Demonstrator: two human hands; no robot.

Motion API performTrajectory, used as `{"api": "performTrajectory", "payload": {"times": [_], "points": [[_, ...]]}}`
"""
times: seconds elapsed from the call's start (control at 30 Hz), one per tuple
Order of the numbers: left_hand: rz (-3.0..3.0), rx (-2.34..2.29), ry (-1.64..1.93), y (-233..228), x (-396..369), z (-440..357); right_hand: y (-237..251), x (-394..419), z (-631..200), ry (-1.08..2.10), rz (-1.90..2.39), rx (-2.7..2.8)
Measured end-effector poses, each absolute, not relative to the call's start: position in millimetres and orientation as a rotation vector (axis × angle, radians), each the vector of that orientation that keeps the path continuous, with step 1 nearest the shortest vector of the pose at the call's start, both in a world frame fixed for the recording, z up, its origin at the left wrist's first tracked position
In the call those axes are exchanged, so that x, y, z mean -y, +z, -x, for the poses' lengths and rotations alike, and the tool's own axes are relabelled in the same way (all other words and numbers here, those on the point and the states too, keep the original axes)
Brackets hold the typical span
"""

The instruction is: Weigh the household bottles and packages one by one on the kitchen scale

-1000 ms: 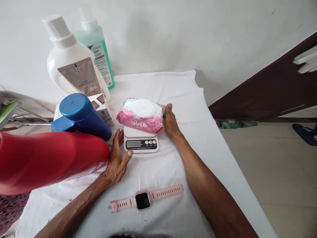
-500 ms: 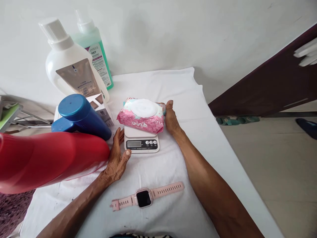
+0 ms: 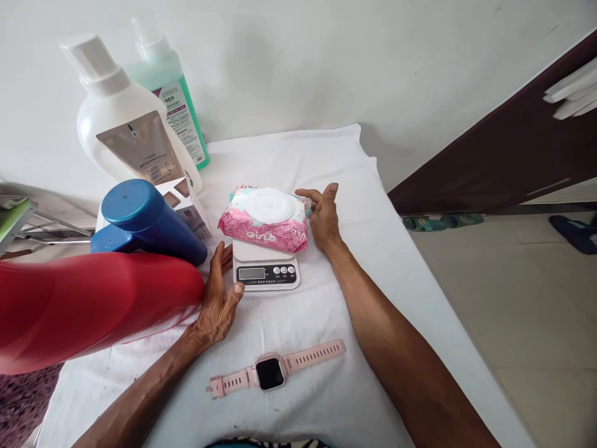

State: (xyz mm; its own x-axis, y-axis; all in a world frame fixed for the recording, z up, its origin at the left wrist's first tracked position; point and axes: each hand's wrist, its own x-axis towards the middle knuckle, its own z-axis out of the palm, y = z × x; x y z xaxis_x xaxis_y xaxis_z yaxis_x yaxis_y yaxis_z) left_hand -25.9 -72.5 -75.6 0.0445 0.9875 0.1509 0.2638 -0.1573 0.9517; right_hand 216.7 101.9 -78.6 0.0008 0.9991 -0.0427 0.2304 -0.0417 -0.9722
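A pink pack of wet wipes point(image 3: 277, 235) with a white lid lies across the platform of a small white kitchen scale point(image 3: 267, 274), hiding most of the platform. The scale's display looks blank. At the pack's right end is my right hand point(image 3: 325, 218), thumb raised and fingers apart, the index finger reaching over the pack's far corner; whether it touches is unclear. My left hand point(image 3: 219, 298) rests open at the scale's left side, its thumb near the front left corner. Nearer my body, a pink smartwatch point(image 3: 270, 372) lies flat with its strap stretched out.
On the left stand a large red bottle point(image 3: 102, 305), a blue bottle point(image 3: 153, 218), a small box point(image 3: 189, 208), a white jug point(image 3: 124, 112) and a green bottle point(image 3: 186, 112). A white cloth point(image 3: 321, 162) covers the table. Slippers point(image 3: 443, 222) lie on the floor at right.
The fingers of my right hand have come up and spread at the pack's right end. My left hand, the pack and the scale stay in place. The view has shifted slightly.
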Motion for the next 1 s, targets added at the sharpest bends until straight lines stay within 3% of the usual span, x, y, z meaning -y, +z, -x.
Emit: {"api": "performTrajectory", "payload": {"times": [0.23, 0.4, 0.6, 0.77, 1.0], "points": [[-1.513, -1.355, 1.152, -77.3, 73.8, 24.2, -73.7, -106.9, -219.1, 1.234, 1.307, 1.037], [-2.032, -1.370, 1.140, -73.3, 81.7, 24.7, -79.8, -109.2, -219.5, 1.238, 1.232, 0.981], [-2.613, -0.861, 1.268, -56.3, 99.5, 8.4, -87.8, -112.6, -217.1, 1.221, 1.123, 0.913], [-2.620, -0.875, 0.992, -59.6, 105.4, -3.1, -88.9, -112.9, -216.8, 1.199, 1.118, 0.936], [-2.403, -1.022, 0.871, -60.9, 98.7, 2.5, -88.6, -112.0, -217.0, 1.177, 1.224, 1.049]]}}
